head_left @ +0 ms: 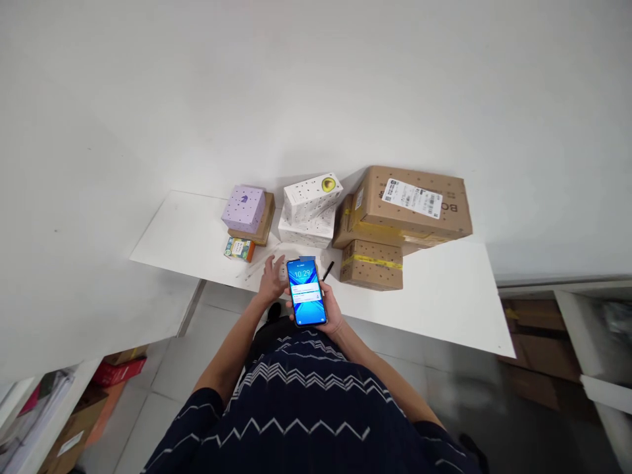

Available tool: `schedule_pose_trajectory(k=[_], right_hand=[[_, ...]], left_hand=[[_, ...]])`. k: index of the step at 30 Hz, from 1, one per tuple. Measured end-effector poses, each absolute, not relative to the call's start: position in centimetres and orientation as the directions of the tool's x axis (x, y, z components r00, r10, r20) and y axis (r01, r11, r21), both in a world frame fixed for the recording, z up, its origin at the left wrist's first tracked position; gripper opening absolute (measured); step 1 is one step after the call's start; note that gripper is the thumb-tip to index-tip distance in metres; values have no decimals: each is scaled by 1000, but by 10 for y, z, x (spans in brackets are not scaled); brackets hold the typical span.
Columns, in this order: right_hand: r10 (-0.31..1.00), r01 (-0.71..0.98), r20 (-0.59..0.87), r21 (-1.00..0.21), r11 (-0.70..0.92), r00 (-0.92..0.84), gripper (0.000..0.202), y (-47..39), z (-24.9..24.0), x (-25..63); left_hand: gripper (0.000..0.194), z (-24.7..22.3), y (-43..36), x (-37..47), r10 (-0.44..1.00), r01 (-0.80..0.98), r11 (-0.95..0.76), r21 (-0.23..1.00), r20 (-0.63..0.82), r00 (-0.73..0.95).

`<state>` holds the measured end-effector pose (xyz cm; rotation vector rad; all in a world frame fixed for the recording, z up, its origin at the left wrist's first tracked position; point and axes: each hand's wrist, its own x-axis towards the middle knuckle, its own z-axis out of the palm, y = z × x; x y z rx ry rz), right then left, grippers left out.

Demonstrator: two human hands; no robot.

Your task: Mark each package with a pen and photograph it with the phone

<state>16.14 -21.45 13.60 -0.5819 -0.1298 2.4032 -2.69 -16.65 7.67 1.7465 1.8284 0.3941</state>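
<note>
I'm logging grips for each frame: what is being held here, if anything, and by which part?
The right hand holds a black smartphone with a lit blue screen from beneath, by its lower edges. The left hand holds nothing, fingers spread.

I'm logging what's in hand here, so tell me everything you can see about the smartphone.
The slim dark-framed smartphone is held face up in the right hand, above the near edge of the white table. Its screen is lit blue and shows a clock reading 10:29 above pale notification bars. The left hand is at its left edge, fingers spread.
</note>
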Motion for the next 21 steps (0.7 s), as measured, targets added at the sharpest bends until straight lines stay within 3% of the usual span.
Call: schedule_pose_trajectory(k=[3, 7, 9, 12, 14, 16, 19, 21], right_hand=[[692, -610, -417, -332, -720, -590, 57, -211, 137, 174], [825, -587, -429, -580, -564, -369, 61, -204, 135, 212], [857, -439, -453, -737, -514, -243, 65, -199, 131, 241], [917, 59, -398, -916, -398, 13, 64, -188, 120, 288], [967, 464, -225, -848, -255, 121, 70, -179, 112, 315], [987, 765, -110, -623, -162, 120, 73, -170, 105, 334], [996, 951, -59, -301, -77, 62, 66, -159, 94, 354], [1000, 977, -20, -212, -12, 8, 63, -152, 87, 364]], left_hand=[[93, 81, -171, -36, 966, 892, 12, 453, -236, 106], [87, 83, -159, -41, 948, 930, -3, 367, -294, 119], [85, 81, -148, -42, 944, 921, 0, 390, -303, 129], [85, 78, -129, -43, 951, 909, -20, 417, -272, 146], [84, 74, -116, -42, 958, 898, -38, 437, -240, 157], [84, 71, -103, -40, 966, 887, -37, 460, -210, 149], [80, 66, -88, -37, 979, 868, -25, 497, -162, 120], [75, 62, -80, -34, 987, 854, -8, 521, -130, 89]])
